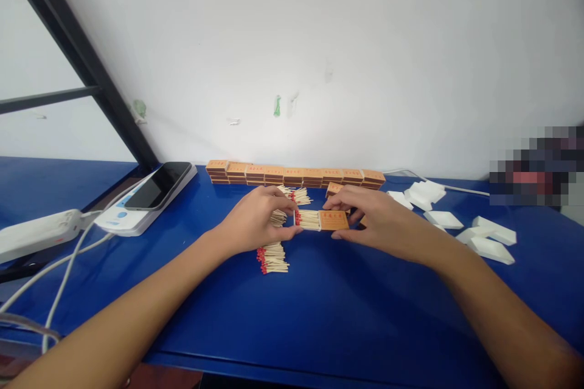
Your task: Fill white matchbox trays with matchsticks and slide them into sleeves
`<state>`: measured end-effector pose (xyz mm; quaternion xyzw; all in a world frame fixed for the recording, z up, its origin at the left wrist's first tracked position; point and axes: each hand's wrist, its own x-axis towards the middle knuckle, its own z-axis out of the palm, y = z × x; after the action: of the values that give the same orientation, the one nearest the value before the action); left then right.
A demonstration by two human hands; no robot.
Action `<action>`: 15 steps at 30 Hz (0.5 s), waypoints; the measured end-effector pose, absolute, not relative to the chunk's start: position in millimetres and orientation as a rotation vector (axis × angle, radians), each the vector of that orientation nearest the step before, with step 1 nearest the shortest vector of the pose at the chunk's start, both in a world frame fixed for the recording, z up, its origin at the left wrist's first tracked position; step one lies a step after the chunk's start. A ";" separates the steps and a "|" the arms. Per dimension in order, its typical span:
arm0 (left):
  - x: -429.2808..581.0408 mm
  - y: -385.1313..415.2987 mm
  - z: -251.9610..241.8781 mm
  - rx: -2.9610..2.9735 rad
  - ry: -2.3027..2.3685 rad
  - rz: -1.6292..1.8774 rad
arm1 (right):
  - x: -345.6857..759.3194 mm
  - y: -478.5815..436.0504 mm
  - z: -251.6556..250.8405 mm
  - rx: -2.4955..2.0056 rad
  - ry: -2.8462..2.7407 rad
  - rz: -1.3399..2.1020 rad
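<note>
Thumb and fingers of my left hand (262,216) pinch the red-headed end of a white matchbox tray filled with matches (308,219). The tray's other end is inside an orange matchbox sleeve (333,220), which my right hand (365,216) grips by its edges. Tray and sleeve lie in line, with about half of the set showing as bare matches. Loose matches (274,257) with red heads lie in bunches below my left hand, and more matches (298,196) lie behind it. Another matchbox (334,189) is partly hidden behind my right hand.
Stacked matchboxes (292,176) form a row along the white wall. White empty trays (490,249) lie scattered at the right on the blue table (319,316). At the left are a phone (159,185) on a white box, a power strip (41,234) and cables.
</note>
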<state>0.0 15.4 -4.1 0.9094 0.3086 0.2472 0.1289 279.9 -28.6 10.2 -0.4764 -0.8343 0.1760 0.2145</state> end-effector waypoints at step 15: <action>-2.5 16.1 -1.4 2.581 0.892 0.701 | 276.8 -29.0 11.4 -1.287 -2.207 0.550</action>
<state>-2.5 16.1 -1.4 0.9036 0.3122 0.2454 0.1607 276.8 -29.0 11.4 -0.4753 -0.8153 0.2031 0.2610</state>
